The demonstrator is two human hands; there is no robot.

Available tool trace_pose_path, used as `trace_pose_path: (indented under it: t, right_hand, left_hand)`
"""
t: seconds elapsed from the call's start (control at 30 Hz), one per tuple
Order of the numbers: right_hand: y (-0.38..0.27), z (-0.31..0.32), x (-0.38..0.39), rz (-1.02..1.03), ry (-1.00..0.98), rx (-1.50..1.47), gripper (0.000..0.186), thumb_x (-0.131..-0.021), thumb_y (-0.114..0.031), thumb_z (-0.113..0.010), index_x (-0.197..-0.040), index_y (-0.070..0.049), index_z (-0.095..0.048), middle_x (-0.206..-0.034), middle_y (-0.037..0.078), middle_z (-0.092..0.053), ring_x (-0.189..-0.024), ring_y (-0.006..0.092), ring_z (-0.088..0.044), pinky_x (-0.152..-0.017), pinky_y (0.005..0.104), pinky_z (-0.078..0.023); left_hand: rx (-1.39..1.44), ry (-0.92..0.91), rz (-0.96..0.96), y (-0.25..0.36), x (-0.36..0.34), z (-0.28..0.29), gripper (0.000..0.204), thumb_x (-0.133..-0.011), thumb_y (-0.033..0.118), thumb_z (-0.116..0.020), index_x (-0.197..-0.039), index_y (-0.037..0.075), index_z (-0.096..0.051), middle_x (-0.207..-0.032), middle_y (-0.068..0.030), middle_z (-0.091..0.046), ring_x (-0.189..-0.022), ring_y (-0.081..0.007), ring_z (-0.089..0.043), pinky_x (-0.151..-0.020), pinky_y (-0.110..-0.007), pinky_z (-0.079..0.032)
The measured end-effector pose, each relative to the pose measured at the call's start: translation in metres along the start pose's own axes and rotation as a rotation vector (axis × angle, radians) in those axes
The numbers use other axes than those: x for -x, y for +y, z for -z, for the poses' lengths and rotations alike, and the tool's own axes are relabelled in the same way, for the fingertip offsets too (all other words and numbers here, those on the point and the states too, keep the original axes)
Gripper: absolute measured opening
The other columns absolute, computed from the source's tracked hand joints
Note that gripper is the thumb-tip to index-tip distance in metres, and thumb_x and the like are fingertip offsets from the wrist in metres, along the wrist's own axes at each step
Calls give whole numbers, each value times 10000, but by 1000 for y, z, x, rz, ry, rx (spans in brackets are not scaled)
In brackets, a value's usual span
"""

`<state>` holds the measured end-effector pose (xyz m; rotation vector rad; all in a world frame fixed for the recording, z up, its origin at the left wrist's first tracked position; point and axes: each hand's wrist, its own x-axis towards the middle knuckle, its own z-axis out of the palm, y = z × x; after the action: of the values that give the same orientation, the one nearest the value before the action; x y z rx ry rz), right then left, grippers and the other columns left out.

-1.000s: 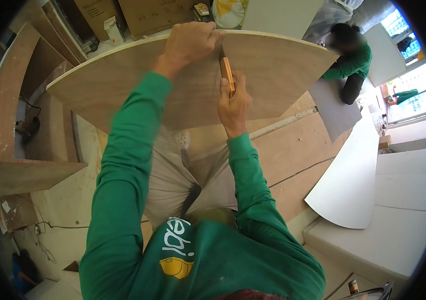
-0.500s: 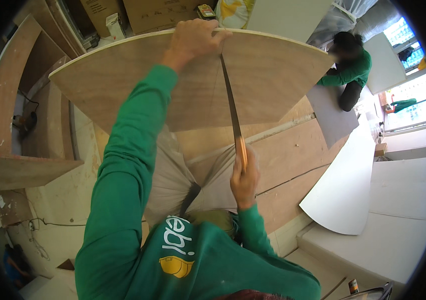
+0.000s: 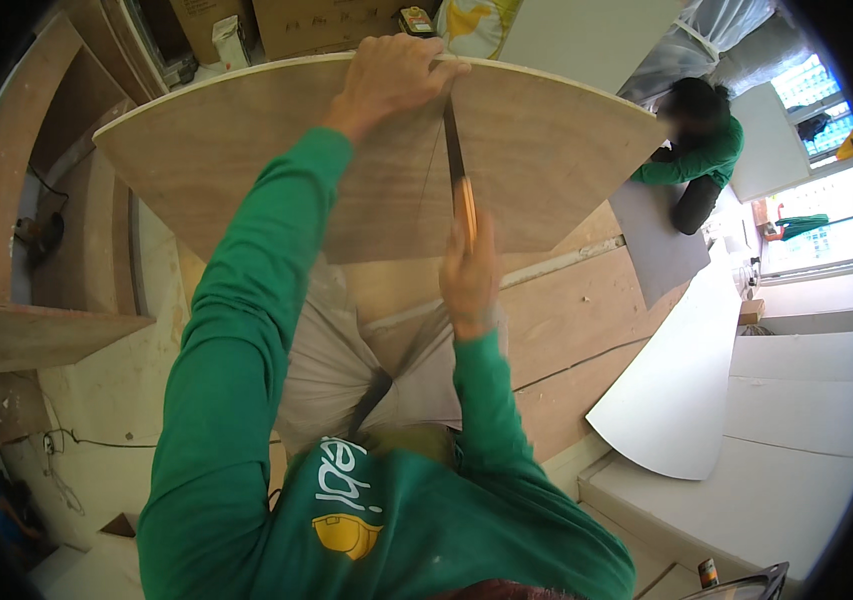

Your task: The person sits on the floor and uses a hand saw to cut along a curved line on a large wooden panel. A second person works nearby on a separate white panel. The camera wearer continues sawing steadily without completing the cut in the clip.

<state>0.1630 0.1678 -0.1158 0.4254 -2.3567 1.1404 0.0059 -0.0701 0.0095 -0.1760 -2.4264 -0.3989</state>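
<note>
Right grip (image 3: pixel 471 280) wraps the saw (image 3: pixel 460 170), which points away across the panel (image 3: pixel 546 150) toward its far edge, clasped by the left grip (image 3: pixel 391 80).

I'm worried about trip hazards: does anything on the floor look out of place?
Yes, the dark cable at left: it trails loosely across the pale floor, untied, which looks untidy and could perhaps catch a foot.

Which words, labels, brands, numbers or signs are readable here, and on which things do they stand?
Green shirt: large white letters beside a yellow helmet picture; wording not copied here.
Cardboard boxes: dark print, too small to read.
Black-and-yellow package: label too small to read.
</note>
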Motion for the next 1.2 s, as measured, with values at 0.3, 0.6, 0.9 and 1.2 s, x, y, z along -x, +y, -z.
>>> trace_pose_path:
  t: [0.3,0.6,0.9,1.2]
  right_hand:
    - [-33,49,19,-104,-239,32,395,-1101,-140,-654,-1474,-29,-589,-900,304,-725,-811,499,-723,-659,550,-543]
    - [-18,34,27,-137,-169,-12,370,-1096,-140,-674,-1432,2,-613,-993,302,-743,-930,501,-730,-753,569,-552]
    - [-29,34,10,-182,-206,25,361,-1113,-190,-649,-1421,-6,-612,-946,325,-724,-844,543,-702,-735,591,-543]
    - [-4,28,37,-65,-99,-67,425,-1100,-159,-667,-1485,-2,-579,-1115,309,-750,-976,491,-749,-788,536,-585]
  left_hand:
    - [-44,10,9,4,8,12,571,-996,649,-681,-822,110,-751,-721,-148,-748,-702,-386,-741,-646,-540,-555]
    - [-25,-65,13,8,5,19,580,-1020,655,-647,-877,106,-767,-786,-130,-782,-791,-360,-772,-677,-521,-575]
    - [34,-28,77,13,11,14,635,-1029,673,-658,-816,80,-729,-712,-140,-718,-766,-398,-716,-706,-559,-493]
    - [28,-93,121,10,-1,13,602,-992,660,-689,-844,80,-760,-771,-154,-754,-793,-391,-742,-750,-552,-527]
